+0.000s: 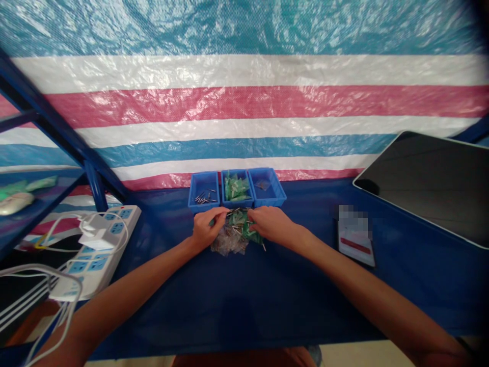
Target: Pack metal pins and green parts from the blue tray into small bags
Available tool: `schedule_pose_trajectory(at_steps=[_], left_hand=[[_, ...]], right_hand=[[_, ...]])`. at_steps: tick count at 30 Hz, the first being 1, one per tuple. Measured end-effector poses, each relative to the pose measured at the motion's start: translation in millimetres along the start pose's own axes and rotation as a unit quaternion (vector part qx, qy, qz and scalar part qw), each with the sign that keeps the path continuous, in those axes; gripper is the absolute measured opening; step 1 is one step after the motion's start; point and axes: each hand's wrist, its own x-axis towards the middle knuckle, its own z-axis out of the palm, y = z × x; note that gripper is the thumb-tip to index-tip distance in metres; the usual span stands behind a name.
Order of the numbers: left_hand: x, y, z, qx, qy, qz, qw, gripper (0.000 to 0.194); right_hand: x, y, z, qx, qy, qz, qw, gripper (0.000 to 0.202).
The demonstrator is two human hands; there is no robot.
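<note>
Crinkled clear packets [229, 244] and green packets [239, 219] lie heaped mid-frame with thin metal rods [264, 247]. The left hand [208, 226] and right hand [269, 222] curl in at either side, gripping what I cannot tell. Above, three blue bins [237, 203] hold, left to right, rods, green packets, clear plastic [262, 185].

The person's bare left forearm [143, 285] and right forearm [355, 278] slant inward from the lower corners, bringing the hands close together but apart. The left hand [207, 227] is bent, its thumb pointing toward the other hand. The right hand [269, 223] lies back upward, fingers curled under, fingertips too small to make out. Both wrists look nearly straight.
</note>
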Motion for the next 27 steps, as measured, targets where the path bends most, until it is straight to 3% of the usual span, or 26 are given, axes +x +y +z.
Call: schedule_pose_trajectory(at_steps=[9, 15, 18, 21, 24, 27], left_hand=[[0, 0, -0.2, 0.004, -0.007, 0.004, 1.000, 0.015], [4, -1, 2.2, -0.015, -0.046, 0.009, 0.999, 0.017], [4, -2, 2.9, -0.032, -0.062, 0.010, 0.997, 0.019], [4, -3, 3.5, -0.035, -0.063, 0.006, 0.997, 0.021], [3, -4, 4.1, -0.023, -0.044, -0.002, 0.999, 0.018], [3, -4, 4.4, -0.009, -0.022, -0.007, 1.000, 0.013]], right_hand=[[1, 6, -2, -0.003, 0.008, 0.032, 0.999, 0.022], [1, 6, -7, 0.083, 0.116, 0.046, 0.989, 0.019], [6, -1, 5, 0.203, 0.224, 0.054, 0.952, 0.018], [12, -10, 24, 0.349, 0.306, 0.053, 0.884, 0.024], [18, -15, 43, 0.432, 0.334, 0.073, 0.835, 0.029], [20, -16, 53, 0.471, 0.351, 0.075, 0.806, 0.031]])
